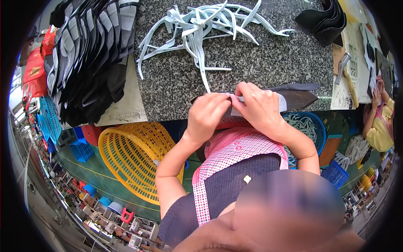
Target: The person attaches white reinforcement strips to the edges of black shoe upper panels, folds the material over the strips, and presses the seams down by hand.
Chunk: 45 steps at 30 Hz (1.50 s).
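My left hand [206,116] is closed, its fingertips pinching the edge of a dark fabric or leather-like piece [300,99] at the front edge of the stone table. Beside it, my right hand [261,108] is closed on the same piece, thumb and fingers pressed together near my left fingertips. A pale backing patch [282,102] shows on the piece by my right wrist. Pale blue-white strips [197,25] lie in a tangle ahead of my hands, one end reaching down to my left knuckles. What lies between the fingertips is partly hidden.
Stacked black pieces with grey backing [92,54] stand at left. Curved black pieces [323,21] and a hammer [342,68] lie at right. Below are a yellow basket [134,161] and a blue basket [321,130] with strips. A co-worker's yellow sleeve [380,132] shows far right.
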Available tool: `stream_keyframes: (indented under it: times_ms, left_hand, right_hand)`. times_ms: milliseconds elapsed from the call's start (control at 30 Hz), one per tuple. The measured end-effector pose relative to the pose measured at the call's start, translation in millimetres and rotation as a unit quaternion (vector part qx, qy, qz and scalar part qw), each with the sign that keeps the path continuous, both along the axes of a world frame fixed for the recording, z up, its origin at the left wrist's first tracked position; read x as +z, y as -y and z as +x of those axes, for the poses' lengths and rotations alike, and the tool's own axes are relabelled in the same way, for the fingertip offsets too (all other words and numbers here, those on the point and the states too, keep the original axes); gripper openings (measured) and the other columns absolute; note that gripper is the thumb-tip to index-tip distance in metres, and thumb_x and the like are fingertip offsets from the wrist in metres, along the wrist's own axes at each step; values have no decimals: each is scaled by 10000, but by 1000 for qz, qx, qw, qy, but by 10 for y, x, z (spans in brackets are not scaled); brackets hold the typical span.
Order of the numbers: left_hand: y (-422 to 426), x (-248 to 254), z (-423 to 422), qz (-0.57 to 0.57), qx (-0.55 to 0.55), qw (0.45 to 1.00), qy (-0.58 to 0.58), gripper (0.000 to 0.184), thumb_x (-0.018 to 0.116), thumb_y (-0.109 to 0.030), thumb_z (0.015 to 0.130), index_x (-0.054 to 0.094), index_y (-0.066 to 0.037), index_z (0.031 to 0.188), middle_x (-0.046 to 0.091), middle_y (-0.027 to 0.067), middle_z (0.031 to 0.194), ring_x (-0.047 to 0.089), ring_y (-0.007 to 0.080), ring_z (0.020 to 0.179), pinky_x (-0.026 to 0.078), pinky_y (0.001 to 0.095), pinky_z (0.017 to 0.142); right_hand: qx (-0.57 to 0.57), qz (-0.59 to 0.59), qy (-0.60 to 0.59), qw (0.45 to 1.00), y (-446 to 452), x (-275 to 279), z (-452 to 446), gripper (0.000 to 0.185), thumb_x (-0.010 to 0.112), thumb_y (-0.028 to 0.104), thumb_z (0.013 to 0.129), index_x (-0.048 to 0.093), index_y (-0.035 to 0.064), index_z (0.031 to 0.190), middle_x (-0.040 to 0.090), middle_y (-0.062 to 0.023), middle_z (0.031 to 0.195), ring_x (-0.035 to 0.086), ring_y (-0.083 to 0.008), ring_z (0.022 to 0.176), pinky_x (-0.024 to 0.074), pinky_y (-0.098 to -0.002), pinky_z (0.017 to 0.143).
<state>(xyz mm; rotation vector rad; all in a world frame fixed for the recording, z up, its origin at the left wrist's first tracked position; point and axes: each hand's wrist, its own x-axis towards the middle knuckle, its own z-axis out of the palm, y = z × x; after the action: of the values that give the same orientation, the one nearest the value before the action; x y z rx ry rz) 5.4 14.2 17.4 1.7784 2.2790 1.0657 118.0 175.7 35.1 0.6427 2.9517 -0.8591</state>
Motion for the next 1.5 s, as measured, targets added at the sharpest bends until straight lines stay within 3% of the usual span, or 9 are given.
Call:
stream_keyframes:
  times_ms: [100, 433, 600, 733, 1000, 1100, 1233, 1367, 1500]
  left_hand:
    - [55, -97, 86, -25, -10, 996, -80, 183, 672, -65, 825, 728, -34, 997, 743, 91, 1143, 699, 253, 1060, 545, 401, 884]
    - [109, -207, 112, -25, -9, 996, -84, 188, 663, -131, 894, 700, -63, 1066, 732, 82, 1204, 682, 208, 1076, 499, 379, 911]
    - [78, -143, 118, -66, -18, 994, -88, 449, 653, -172, 872, 697, -132, 1317, 677, 22, 1193, 615, 174, 1072, 446, 366, 917]
    - [60, -89, 137, -100, -21, 989, -106, 438, 661, -166, 856, 715, -148, 1290, 666, 21, 1200, 578, 174, 1073, 432, 366, 916]
    - [54, -90, 179, -116, -12, 986, -118, 425, 650, -149, 855, 723, -150, 1275, 660, 33, 1216, 577, 192, 1089, 428, 389, 933]
    - [42, -57, 193, -129, -10, 984, -119, 415, 638, -148, 866, 723, -149, 1272, 645, 43, 1244, 570, 201, 1100, 429, 389, 933]
    - [-24, 3, 292, -108, 51, 976, -181, 398, 697, -187, 854, 722, -154, 1250, 597, 49, 1317, 525, 215, 1183, 374, 416, 991]
    - [-351, 44, 542, -65, 41, 996, -47, 519, 772, -274, 827, 664, -111, 1308, 570, 76, 1354, 518, 282, 1211, 349, 443, 1044]
    - [-673, -214, 723, -76, -38, 985, -149, 553, 738, -426, 879, 666, -81, 1305, 602, 26, 1300, 563, 160, 1149, 388, 387, 962]
  right_hand:
    - [-14, -9, -34, 999, -27, 50, 78, 255, 740, 276, 898, 623, 88, 1026, 713, -100, 844, 709, -318, 658, 556, -440, 567]
    - [-133, -213, -4, 968, -477, 359, 363, 184, 774, 142, 878, 691, 31, 998, 716, -97, 860, 724, -204, 757, 569, -331, 673]
    - [-143, -246, -5, 959, -497, 288, 348, 201, 775, 142, 875, 689, 12, 1003, 714, -108, 887, 718, -213, 790, 570, -334, 707]
    - [-136, -193, 7, 972, -526, 314, 335, 225, 794, 137, 866, 673, -1, 995, 694, -97, 877, 695, -193, 777, 565, -330, 696]
    - [-237, -277, -45, 930, -661, 226, 742, 164, 784, 81, 888, 707, -25, 987, 739, -86, 909, 742, -140, 851, 583, -288, 749]
    - [-218, -243, -73, 942, -646, 160, 733, 121, 786, 53, 889, 714, -20, 953, 736, -44, 898, 727, -109, 860, 602, -269, 757]
    - [-193, -184, -99, 959, -628, 90, 689, 128, 765, 68, 885, 703, -15, 960, 723, -114, 888, 736, -210, 803, 584, -320, 731]
    - [-153, -125, -110, 974, -627, 16, 678, 133, 761, 74, 877, 692, 6, 969, 683, -111, 882, 713, -236, 769, 579, -338, 699]
    - [-169, -95, -108, 975, -679, 10, 802, 194, 802, 97, 853, 692, 17, 992, 666, -79, 896, 689, -177, 740, 563, -294, 656]
